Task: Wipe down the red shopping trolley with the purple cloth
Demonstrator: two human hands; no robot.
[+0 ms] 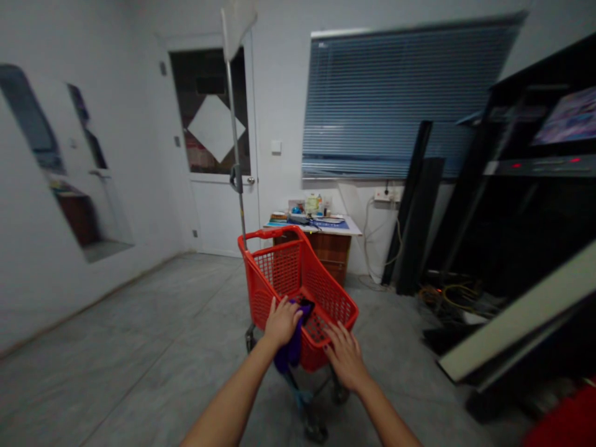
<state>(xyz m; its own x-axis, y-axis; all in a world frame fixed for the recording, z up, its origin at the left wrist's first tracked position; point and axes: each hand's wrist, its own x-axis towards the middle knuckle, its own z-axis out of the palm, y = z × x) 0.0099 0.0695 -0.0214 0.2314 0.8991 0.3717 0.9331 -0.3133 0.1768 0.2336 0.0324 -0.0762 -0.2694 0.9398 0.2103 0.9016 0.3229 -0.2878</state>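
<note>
A purple cloth (291, 349) hangs lengthwise over the near rim of a red plastic shopping cart (279, 270), its top under the left hand (282, 323), whose fingers close on it. The right hand (345, 358) rests apart, fingers spread on the rim.

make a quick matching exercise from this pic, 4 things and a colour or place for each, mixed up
Things:
1. shopping cart
2. cloth
3. window blind
4. wooden cabinet

Colours and places:
A. brown, beneath a white desktop
B. purple, under the left hand
C. red, with wheels
D. blue-grey, hanging on the wall

Right pairs: 1-C, 2-B, 3-D, 4-A
</note>
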